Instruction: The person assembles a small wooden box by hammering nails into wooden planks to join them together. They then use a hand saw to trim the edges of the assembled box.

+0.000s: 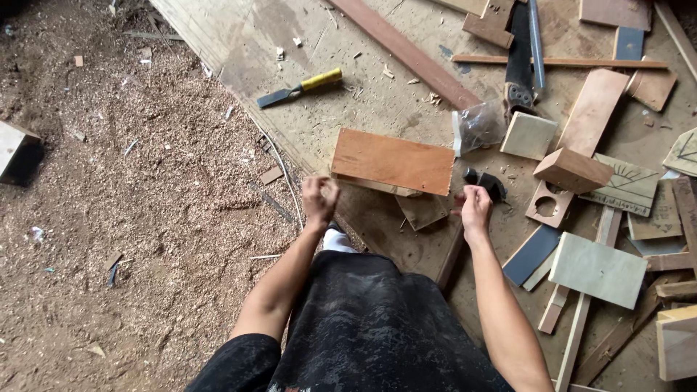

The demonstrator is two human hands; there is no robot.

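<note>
Two hands are hovering at the near corners of one reddish-brown wooden board (393,161), which is lying flat on a sheet of plywood flooring (290,43), propped on paler offcuts beneath it. The left hand (319,197) is curling into a loose fist just off the board's near left corner; the right hand (475,203) is bunching its fingers the same way just off the near right corner. Neither is gripping the board, and whether the fists are enclosing something small (a nail, a cord) I cannot tell.

Judging from how things are lying, the work is sitting somewhere in the middle: the board is already cut square and set in place, yet nothing is visibly fastening it. The yellow-handled chisel (299,88) is lying well apart beyond the board, and the hand saw (518,65) is resting among the offcuts to the right, both out of reach. A clear plastic bag (479,125) is sitting just beside the board's far right corner. Sawdust (145,181) is covering the ground to the left, suggesting much cutting is done.
</note>
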